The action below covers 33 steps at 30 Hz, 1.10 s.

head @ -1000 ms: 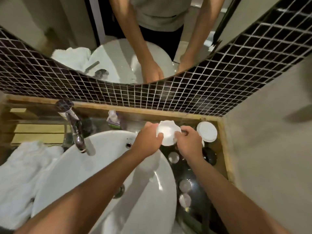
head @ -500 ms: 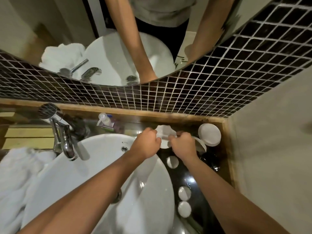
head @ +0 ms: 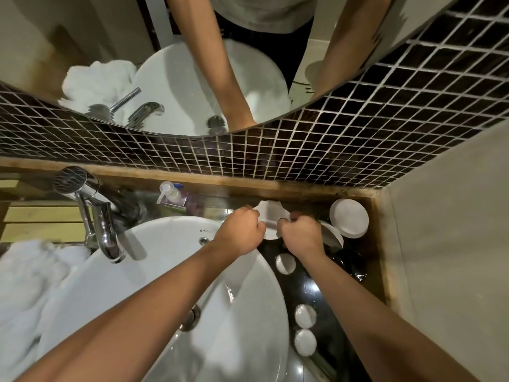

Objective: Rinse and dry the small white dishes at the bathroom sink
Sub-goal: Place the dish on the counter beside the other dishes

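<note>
My left hand [head: 240, 230] and my right hand [head: 300, 234] both grip a small white scalloped dish [head: 270, 216], held tilted over the dark counter just right of the white basin [head: 154, 274]. Fingers cover much of the dish. A round white dish [head: 349, 218] lies in the back right corner, and another white dish [head: 332, 236] leans beside my right hand. Three small white round dishes [head: 285, 263] [head: 305, 315] [head: 304, 342] lie along the glossy black counter [head: 325, 293] to the right of the basin.
A chrome faucet [head: 99, 227] stands at the basin's back left. A white towel [head: 30, 293] is heaped on the left. A pump bottle [head: 173, 194] stands by the wooden ledge [head: 192, 177]. A black bowl [head: 349, 264] sits near the right wall. Mirror and tiled wall rise behind.
Both hands have carried the scalloped dish lower and farther toward the back ledge. It went from face-up to tilted and more covered by fingers. The camera view has shifted downward.
</note>
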Motion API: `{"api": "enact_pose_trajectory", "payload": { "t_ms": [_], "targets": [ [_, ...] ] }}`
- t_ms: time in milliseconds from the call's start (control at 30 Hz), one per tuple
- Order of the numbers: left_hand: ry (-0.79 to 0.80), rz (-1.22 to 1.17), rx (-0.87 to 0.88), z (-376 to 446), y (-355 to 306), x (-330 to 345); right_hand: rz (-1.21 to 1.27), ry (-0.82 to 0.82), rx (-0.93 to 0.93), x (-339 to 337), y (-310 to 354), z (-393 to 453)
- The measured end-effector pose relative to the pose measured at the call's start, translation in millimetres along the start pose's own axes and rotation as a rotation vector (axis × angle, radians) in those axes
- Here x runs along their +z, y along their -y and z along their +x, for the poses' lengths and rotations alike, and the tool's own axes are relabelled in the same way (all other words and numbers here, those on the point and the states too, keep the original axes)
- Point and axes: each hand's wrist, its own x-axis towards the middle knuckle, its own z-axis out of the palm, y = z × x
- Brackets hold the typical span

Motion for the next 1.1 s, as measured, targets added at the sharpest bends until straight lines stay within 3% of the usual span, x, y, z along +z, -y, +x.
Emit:
{"api": "enact_pose_trajectory", "payload": {
  "t_ms": [700, 800, 900, 1100],
  "targets": [
    [-0.03, 0.0, 0.039, -10.1, -2.4, 5.0, -0.085, -0.074, -0.078, -1.3, -7.8, -0.8],
    [-0.121, 0.076, 0.184, -19.9, -3.3, 6.7, -0.112, -0.077, -0.132, -7.1, -10.7, -15.4],
    [-0.101, 0.175, 0.348, -31.3, -8.4, 11.0, -0.15, -0.074, -0.189, -12.0, -19.1, -32.9],
    [-0.067, 0.3, 0.464, -51.1, -24.5, 30.5, -0.272, -0.074, -0.216, -20.5, -45.8, -66.3]
  ]
}}
